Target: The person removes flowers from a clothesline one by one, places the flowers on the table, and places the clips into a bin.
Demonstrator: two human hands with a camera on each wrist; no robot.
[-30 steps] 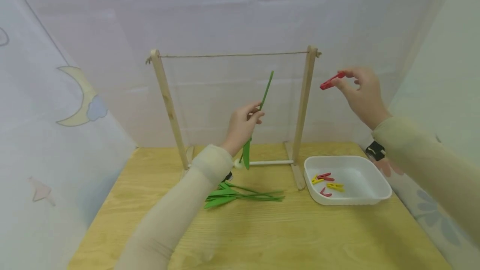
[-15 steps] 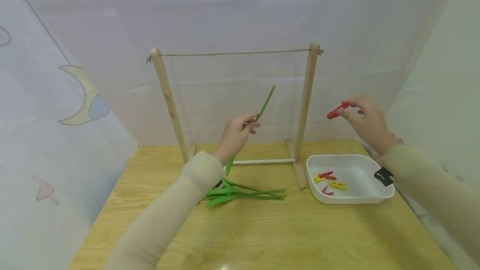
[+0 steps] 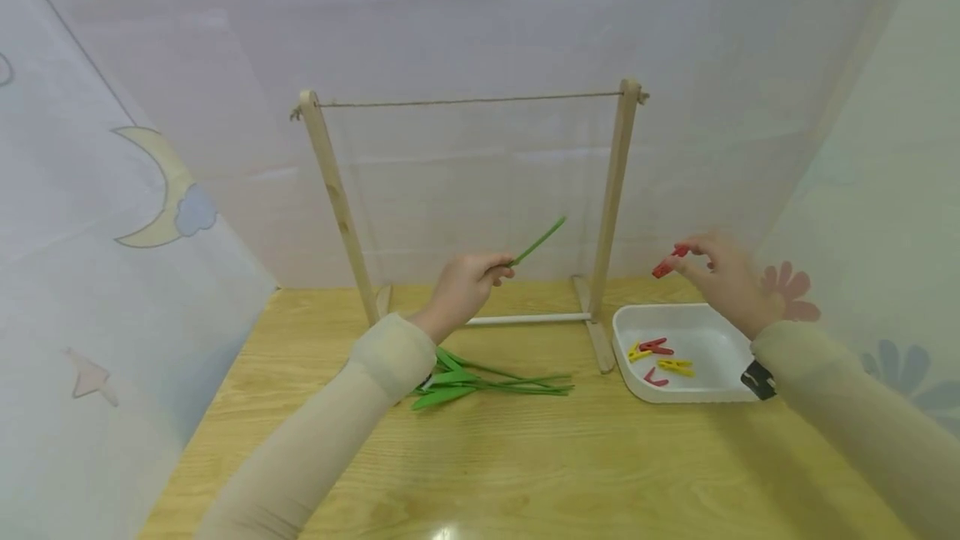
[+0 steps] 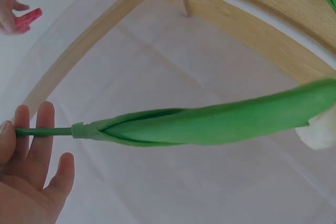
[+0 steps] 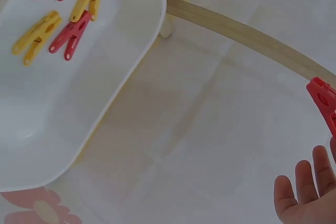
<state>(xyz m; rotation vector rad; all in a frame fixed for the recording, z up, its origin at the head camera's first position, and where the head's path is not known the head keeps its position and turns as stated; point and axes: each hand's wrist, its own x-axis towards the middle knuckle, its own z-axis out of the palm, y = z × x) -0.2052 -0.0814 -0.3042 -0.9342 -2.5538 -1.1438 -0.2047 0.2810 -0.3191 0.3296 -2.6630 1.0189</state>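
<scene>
My left hand (image 3: 467, 286) pinches the green stem of an artificial tulip (image 4: 210, 127) between thumb and fingers, in front of the wooden rack. The bare stem end points up and right in the head view. In the left wrist view its long leaves and part of a white bloom (image 4: 321, 129) extend away from the hand. My right hand (image 3: 723, 282) pinches a red clothespin (image 3: 670, 262) above the white tub, right of the rack. In the right wrist view that clothespin is cut off by the frame edge, with the other fingers spread below it.
The rack has two wooden posts (image 3: 617, 190), a twine line (image 3: 465, 101) across the top and a white rod (image 3: 532, 319) low down. Several green stems with leaves (image 3: 487, 386) lie on the table. Red and yellow clothespins (image 5: 37, 38) lie in the white tub (image 3: 705, 396).
Both hands have come down, the left still holding the tulip and the right the red clothespin. The tulip's stem has tipped from nearly upright to a lower slant.
</scene>
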